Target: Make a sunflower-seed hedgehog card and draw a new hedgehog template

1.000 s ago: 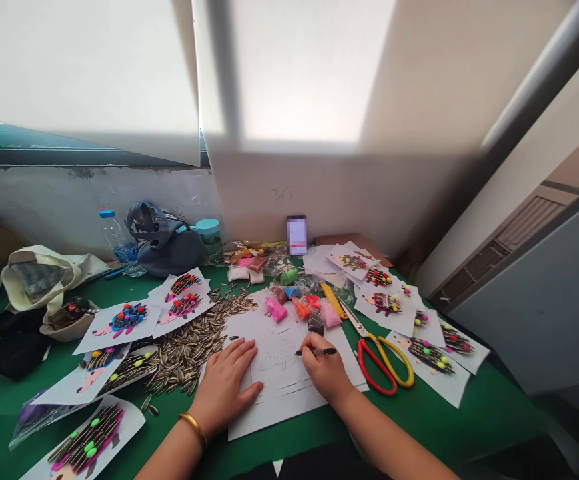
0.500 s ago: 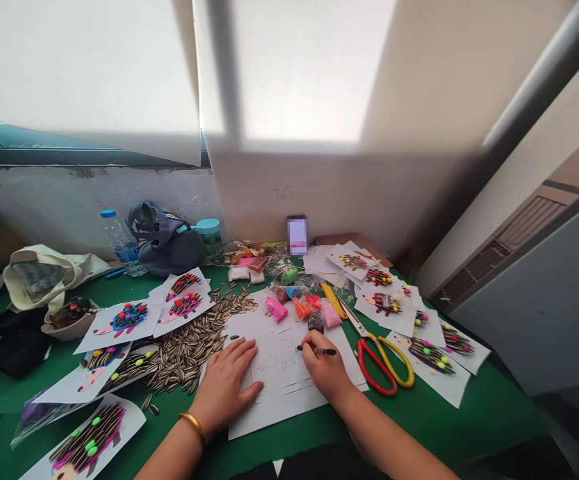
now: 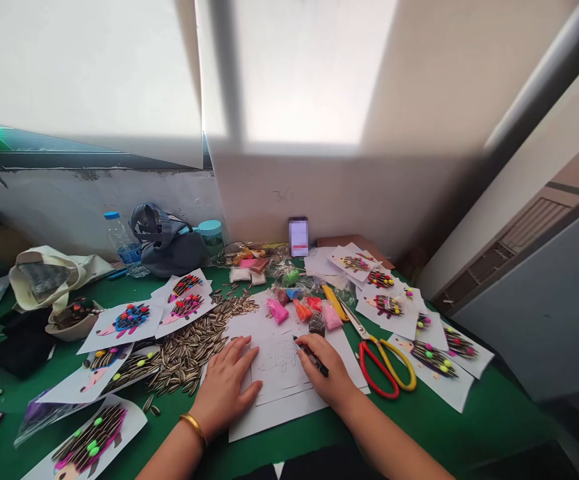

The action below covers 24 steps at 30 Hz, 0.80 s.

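Observation:
My right hand (image 3: 330, 373) holds a black pen (image 3: 314, 359), its tip at the upper right of a small white sheet (image 3: 279, 389). On that sheet is a faint line drawing of a hedgehog (image 3: 278, 356). My left hand (image 3: 227, 383) lies flat with fingers spread on the sheet's left side, a gold bangle (image 3: 194, 429) at its wrist. Larger white paper (image 3: 264, 421) lies underneath. Just above the drawing sit soft clay lumps in pink (image 3: 277, 311), orange (image 3: 301, 309) and black (image 3: 316, 325).
Sunflower seeds (image 3: 189, 353) are heaped left of the paper. Red-and-yellow-handled scissors (image 3: 379, 360) and a yellow cutter (image 3: 334, 302) lie at the right. Finished hedgehog cards (image 3: 432, 360) flank both sides. A phone (image 3: 298, 237), bottle (image 3: 124, 247) and grey bag (image 3: 169, 247) stand behind.
My right hand has shifted slightly, and the pen has swung from nearly level to slanting, its tip a little higher and further left. My left hand stays in place.

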Tool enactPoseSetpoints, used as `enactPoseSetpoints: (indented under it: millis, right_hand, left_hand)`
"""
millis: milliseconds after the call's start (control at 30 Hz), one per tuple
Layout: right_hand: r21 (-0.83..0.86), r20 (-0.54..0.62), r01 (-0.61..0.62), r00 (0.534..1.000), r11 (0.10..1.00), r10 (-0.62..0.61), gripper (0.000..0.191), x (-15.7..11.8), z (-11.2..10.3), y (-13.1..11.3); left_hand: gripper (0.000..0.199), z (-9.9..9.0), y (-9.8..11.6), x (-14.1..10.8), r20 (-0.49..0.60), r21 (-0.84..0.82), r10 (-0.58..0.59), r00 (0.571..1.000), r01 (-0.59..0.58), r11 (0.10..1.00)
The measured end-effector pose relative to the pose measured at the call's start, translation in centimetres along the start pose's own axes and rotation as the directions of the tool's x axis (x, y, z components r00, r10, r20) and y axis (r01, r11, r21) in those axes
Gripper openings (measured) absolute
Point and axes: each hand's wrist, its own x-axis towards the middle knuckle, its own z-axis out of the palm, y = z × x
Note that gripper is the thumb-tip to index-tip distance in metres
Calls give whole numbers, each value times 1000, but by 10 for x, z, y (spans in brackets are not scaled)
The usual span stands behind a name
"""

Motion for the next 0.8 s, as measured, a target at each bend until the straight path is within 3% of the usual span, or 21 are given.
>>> enactPoseSetpoints:
  millis: [167,267,367,467,600,700,800]
  right_hand:
    - [-260,144,98,988,961,-61,32,-3,-20,14]
    - [-449,204,136,978,883,-47,49,-6,-31,30]
    - [-565,213,161,976,809,-45,50,-6,-39,42]
    - [-579,193,179,978,796,-79,49,0,-45,41]
    - [-608,59,108,994,787,-91,35,27,-46,25]
    - [-653,2,56,997,756,-71,28,55,-37,18]
    - [-679,20,36,999,734,-30,24,75,-22,22]
  left_hand:
    - [61,-1,2,0,-6,-39,16,1000,-16,999]
    - [66,-2,3,1,-1,-56,18,1000,-18,998]
    - [63,-3,4,2,-1,-60,23,1000,-23,998]
    - [54,-3,5,2,2,-59,39,999,-39,998]
    - [46,-2,6,2,-10,-42,44,999,-45,998]
    - [45,-2,6,2,-12,-30,33,999,-33,999]
    - [49,-2,6,1,-7,-37,32,999,-32,999]
